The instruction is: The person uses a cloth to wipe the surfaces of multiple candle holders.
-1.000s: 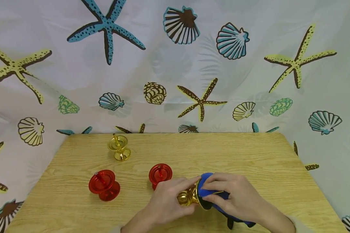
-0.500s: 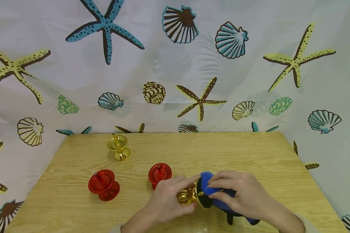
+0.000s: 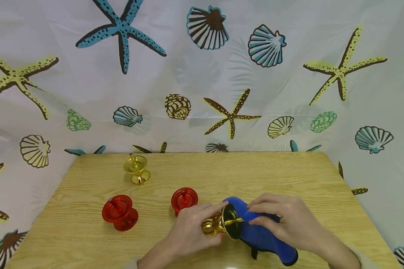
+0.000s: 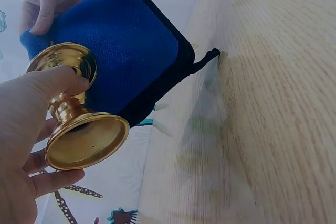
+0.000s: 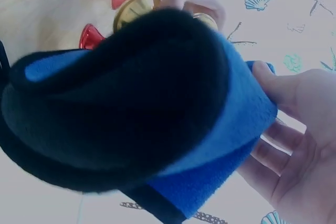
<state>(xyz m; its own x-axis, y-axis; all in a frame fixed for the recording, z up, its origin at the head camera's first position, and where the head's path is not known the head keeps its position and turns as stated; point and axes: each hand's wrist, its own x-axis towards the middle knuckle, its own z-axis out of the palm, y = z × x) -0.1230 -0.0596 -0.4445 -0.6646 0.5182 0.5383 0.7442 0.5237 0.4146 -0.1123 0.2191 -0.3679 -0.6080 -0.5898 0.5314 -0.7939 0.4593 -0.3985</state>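
Observation:
My left hand (image 3: 192, 228) grips a gold candle holder (image 3: 210, 226) around its stem, tipped on its side with the dish and its spike facing right. In the left wrist view the holder's round foot (image 4: 86, 142) shows below the thumb. My right hand (image 3: 284, 215) pinches a blue cloth (image 3: 264, 237) with dark edging and a small loop. The cloth's upper fold lies at the dish rim and by the spike tip, while the rest hangs down to the right. In the right wrist view the bunched cloth (image 5: 210, 153) covers much of the scene.
A red candle holder (image 3: 126, 220) stands at the left of the wooden table (image 3: 272, 175). Another red one (image 3: 184, 201) is just behind my left hand, which partly hides it. A gold one (image 3: 140, 177) stands at the back left. A shell-patterned curtain (image 3: 202, 74) surrounds the table.
My right hand has drawn the cloth rightward out of the dish, so the spike and the dark inside now show. The left hand keeps its grip and has tilted the holder slightly.

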